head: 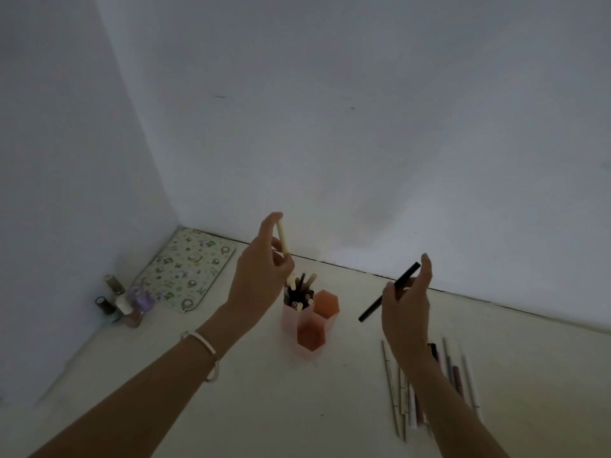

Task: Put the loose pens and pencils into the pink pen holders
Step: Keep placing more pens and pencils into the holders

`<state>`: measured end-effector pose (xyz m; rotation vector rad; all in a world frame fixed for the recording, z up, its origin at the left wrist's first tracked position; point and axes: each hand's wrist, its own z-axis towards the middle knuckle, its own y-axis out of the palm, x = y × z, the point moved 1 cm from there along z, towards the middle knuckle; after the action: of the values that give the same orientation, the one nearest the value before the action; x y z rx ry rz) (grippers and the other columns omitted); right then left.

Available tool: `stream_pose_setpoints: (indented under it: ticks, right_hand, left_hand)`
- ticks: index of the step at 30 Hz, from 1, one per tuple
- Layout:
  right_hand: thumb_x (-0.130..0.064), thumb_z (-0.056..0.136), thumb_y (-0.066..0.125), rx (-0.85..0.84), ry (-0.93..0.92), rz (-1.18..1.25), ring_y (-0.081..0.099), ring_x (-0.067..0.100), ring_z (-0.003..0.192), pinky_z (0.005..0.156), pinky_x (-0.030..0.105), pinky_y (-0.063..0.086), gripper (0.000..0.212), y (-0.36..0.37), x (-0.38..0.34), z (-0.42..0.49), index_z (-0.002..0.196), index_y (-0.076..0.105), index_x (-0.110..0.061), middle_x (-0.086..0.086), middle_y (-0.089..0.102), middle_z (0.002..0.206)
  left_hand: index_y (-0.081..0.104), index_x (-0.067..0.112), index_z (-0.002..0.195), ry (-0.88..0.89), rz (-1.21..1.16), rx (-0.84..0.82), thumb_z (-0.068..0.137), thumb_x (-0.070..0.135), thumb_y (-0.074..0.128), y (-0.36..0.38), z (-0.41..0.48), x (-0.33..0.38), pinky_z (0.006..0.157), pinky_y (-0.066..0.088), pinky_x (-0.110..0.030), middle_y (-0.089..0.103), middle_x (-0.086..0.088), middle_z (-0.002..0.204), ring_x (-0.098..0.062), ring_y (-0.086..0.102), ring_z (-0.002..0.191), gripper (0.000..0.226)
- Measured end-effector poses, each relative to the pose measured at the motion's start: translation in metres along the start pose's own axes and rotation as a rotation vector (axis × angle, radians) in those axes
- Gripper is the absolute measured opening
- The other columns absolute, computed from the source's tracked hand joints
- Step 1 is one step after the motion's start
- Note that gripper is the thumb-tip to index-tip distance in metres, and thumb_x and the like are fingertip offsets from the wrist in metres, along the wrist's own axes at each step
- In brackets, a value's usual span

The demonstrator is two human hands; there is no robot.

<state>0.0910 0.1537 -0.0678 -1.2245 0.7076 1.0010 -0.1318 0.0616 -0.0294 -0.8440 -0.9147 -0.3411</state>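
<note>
Three pink hexagonal pen holders (310,338) stand clustered mid-table; the back left one holds several pens and pencils, the other two look empty. My left hand (261,269) pinches a cream pencil (283,239) nearly upright, just above the filled holder. To the right, my right hand (408,299) grips a black pen (373,309) tilted in the air. Several loose pens and pencils (400,388) lie on the table under and beside my right forearm, partly hidden by it.
Small nail polish bottles (124,302) crowd the left corner by the wall. A patterned flat mat (188,269) lies behind them. White walls close the table (231,408) at the back and left.
</note>
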Motion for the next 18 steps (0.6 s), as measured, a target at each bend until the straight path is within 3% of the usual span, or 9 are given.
stream_pose_setpoints:
  ticks: [3,6,10,14,18]
  right_hand:
    - [-0.013,0.096,0.053,0.059,-0.125,0.108,0.061,0.009,0.065,0.053,0.019,0.05,0.065,0.011,-0.024,-0.002,0.144,0.018,-0.04,-0.005,0.056,0.085]
    - [-0.014,0.095,0.055,0.095,-0.216,0.17,0.063,0.006,0.074,0.062,0.011,0.051,0.066,0.022,-0.04,-0.007,0.144,0.019,-0.04,-0.004,0.057,0.089]
    - [-0.013,0.094,0.057,0.067,-0.317,0.16,0.063,0.003,0.079,0.067,0.007,0.049,0.063,0.036,-0.053,-0.013,0.144,0.024,-0.032,-0.007,0.059,0.086]
    - [-0.018,0.095,0.057,-0.016,-0.345,0.122,0.062,0.005,0.081,0.072,0.01,0.049,0.056,0.053,-0.06,-0.025,0.141,0.029,-0.03,-0.01,0.059,0.082]
    - [-0.022,0.095,0.056,-0.078,-0.361,0.05,0.061,0.0,0.081,0.073,0.013,0.05,0.057,0.067,-0.06,-0.032,0.14,0.026,-0.038,-0.015,0.059,0.086]
  left_hand:
    - [0.033,0.044,0.133,0.024,0.038,-0.061,0.084,0.01,0.067,0.01,-0.009,-0.015,0.063,0.059,-0.024,0.059,0.013,0.088,-0.003,0.065,0.072,0.069]
    - [0.04,0.033,0.134,0.113,0.204,-0.106,0.084,0.019,0.067,0.017,-0.019,-0.022,0.067,0.054,-0.023,0.061,0.012,0.09,-0.006,0.061,0.078,0.058]
    - [0.065,0.017,0.119,0.244,0.368,0.073,0.089,0.036,0.052,0.01,-0.017,-0.022,0.087,0.05,-0.031,0.067,0.001,0.108,-0.016,0.058,0.103,0.038]
    - [0.073,0.02,0.11,0.299,0.43,0.016,0.092,0.034,0.049,-0.002,-0.005,-0.026,0.089,0.047,-0.035,0.069,0.004,0.109,-0.018,0.058,0.107,0.033]
    - [0.076,0.028,0.104,0.388,0.515,-0.089,0.093,0.04,0.04,-0.003,-0.002,-0.026,0.096,0.034,-0.034,0.066,0.009,0.122,-0.016,0.052,0.118,0.039]
